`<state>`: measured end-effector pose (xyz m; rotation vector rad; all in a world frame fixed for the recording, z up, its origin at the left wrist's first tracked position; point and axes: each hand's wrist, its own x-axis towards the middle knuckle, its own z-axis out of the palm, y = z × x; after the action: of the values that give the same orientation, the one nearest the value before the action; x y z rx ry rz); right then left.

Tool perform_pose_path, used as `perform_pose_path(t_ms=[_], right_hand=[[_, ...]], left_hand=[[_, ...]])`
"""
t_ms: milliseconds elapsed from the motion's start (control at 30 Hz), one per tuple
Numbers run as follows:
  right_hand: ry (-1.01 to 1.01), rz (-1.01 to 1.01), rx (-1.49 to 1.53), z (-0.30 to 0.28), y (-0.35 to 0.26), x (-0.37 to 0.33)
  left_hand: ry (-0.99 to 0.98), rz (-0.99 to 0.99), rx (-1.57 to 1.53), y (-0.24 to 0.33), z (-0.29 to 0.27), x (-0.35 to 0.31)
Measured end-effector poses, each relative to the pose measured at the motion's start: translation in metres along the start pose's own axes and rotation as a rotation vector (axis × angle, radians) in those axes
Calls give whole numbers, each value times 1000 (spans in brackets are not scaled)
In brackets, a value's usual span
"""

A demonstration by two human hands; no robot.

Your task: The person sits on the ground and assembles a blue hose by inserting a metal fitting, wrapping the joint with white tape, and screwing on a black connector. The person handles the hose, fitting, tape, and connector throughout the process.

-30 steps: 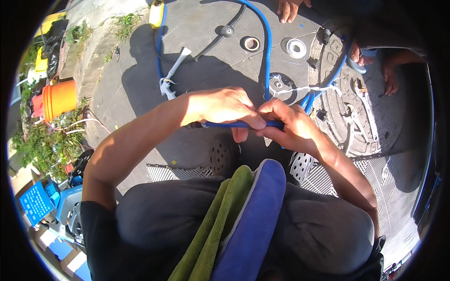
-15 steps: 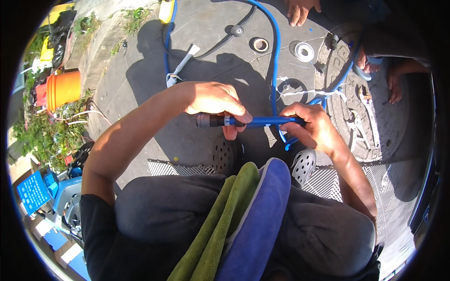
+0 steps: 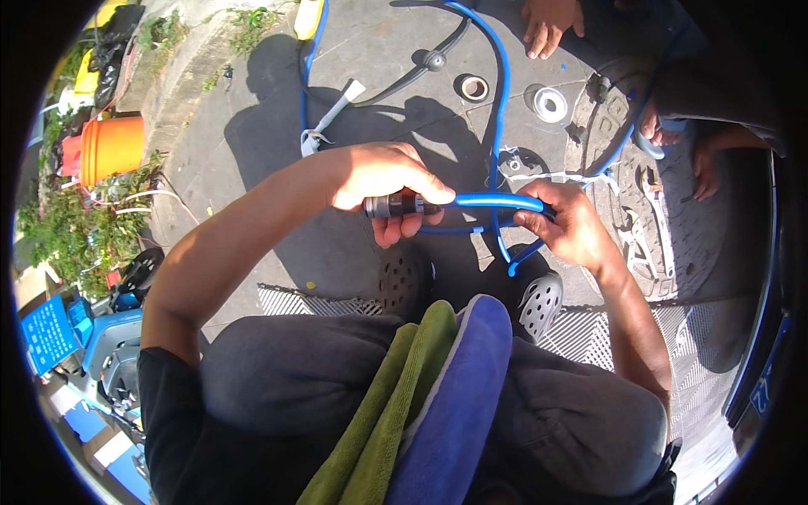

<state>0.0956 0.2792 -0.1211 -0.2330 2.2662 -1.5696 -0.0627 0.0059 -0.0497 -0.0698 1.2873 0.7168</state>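
Observation:
My left hand (image 3: 385, 177) is wrapped round a dark ribbed cylindrical hose fitting (image 3: 389, 206), thumb on top and fingers curled beneath. A blue hose (image 3: 497, 200) runs from the fitting's right end, bowing slightly upward. My right hand (image 3: 574, 225) grips this hose farther along, thumb and fingers closed round it. Whether the hose is seated inside the fitting cannot be told, since my left thumb covers the joint. More blue hose loops over the dark ground below and beyond my hands.
Two tape rolls (image 3: 550, 105) and two metal wrenches (image 3: 655, 223) lie on the ground. A white-handled tool (image 3: 337, 114) is beyond my left wrist. Another person's hand (image 3: 551, 27) rests at the top right. Two towels, one green (image 3: 379, 404) and one purple (image 3: 459, 404), hang before my knees.
The hose between my hands has gone from straight to slightly arched, lifting away from the length below. My right hand has shifted a little to the right; both hands keep their hold.

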Motion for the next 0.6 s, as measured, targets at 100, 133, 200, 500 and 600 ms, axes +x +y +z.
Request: perform_pose_path(t_ms=[100,133,200,500,600], right_hand=[[44,-191,110,14,-7,10],[46,-157,154,18,-18,13],[94,-314,214,28,-29,28],[141,-285,280,28,-40,28],[206,-416,167,34,-41,29]], left_hand=[[50,31,41,9,8,-6],[63,51,49,14,14,-7],[92,90,61,18,23,-8],[404,291,277,26,56,-58],[502,702,757,9,56,-53]])
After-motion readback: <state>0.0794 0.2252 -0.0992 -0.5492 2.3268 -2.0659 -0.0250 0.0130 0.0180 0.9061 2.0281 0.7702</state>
